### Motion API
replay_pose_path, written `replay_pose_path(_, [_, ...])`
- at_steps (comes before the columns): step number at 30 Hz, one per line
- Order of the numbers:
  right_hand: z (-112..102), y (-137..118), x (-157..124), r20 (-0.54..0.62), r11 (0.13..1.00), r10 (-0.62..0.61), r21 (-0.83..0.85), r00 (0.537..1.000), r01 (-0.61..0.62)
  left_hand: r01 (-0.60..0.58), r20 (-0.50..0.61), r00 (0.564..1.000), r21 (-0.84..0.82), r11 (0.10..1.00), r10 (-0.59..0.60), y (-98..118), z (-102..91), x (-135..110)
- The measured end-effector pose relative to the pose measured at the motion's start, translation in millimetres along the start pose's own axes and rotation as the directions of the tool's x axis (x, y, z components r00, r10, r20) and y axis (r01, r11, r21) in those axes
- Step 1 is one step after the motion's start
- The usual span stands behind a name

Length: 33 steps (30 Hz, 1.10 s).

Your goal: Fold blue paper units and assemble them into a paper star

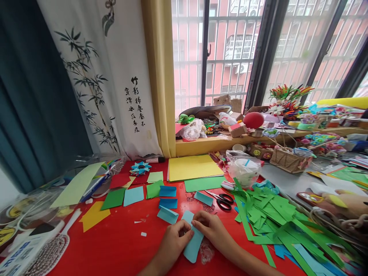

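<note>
Both of my hands are on a light blue strip of paper [194, 247] over the red table. My left hand [176, 240] pinches its left edge between thumb and fingers. From the right, my right hand [211, 230] presses thumb and fingertips on its upper part. Folded blue paper pieces [168, 203] lie just beyond my left hand, and another light blue folded piece [204, 198] is beyond my right. Black-handled scissors [224, 201] rest to the right of that piece.
The red tabletop [109, 245] carries coloured paper squares [133, 196] and a yellow paper stack [195, 168]. Green paper strips [270, 214] pile up at right. A blue folded-paper ring [140, 168] sits at the back; a white hairbrush-like paddle [51, 249] lies at left.
</note>
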State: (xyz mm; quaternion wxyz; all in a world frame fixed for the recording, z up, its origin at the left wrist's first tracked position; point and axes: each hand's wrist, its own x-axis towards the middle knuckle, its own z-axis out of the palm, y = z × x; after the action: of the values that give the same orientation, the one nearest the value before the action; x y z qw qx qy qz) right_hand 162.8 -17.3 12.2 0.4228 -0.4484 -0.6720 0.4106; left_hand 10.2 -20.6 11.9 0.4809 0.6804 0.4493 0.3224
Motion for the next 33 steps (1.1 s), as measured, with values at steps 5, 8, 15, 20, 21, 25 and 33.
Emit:
replay_pose_path(5, [-2.2,8.4,2.0,-0.059,1.000,-0.017,0.012,0.998,0.017,0.011,-0.002,1.000,0.020,1.000,-0.011,1.3,-0.5,-0.3])
replay_pose_path(8, [-16.9,11.1,10.7,-0.076,0.991,0.044,0.131,0.996,-0.033,0.008,-0.007,1.000,0.012,1.000,-0.008,-1.2,-1.4,0.8])
replay_pose_path(15, [-21.9,-6.0,8.4,0.077,0.996,-0.005,0.094,0.997,-0.002,0.010,0.000,1.000,-0.004,1.000,-0.010,-2.0,-1.5,-0.1])
replay_pose_path(20, [-5.8,-9.0,-1.1,0.087,0.998,-0.023,-0.060,0.996,0.028,-0.015,-0.022,1.000,0.030,0.999,0.016,-1.0,-1.5,-0.7])
replay_pose_path(21, [-5.5,-7.8,-1.0,0.097,0.999,-0.018,-0.038,0.995,0.022,-0.014,-0.014,1.000,0.027,1.000,0.014,-1.3,-1.6,-0.4])
replay_pose_path(25, [-8.0,-1.6,1.6,0.119,1.000,-0.013,0.028,0.993,0.010,-0.013,-0.030,0.999,0.057,0.998,0.014,-1.7,-2.0,0.9])
replay_pose_path(33, [-4.1,4.0,2.4,0.159,0.993,0.021,0.109,0.987,-0.039,-0.026,-0.047,0.998,0.105,0.994,0.031,0.6,-1.4,1.1])
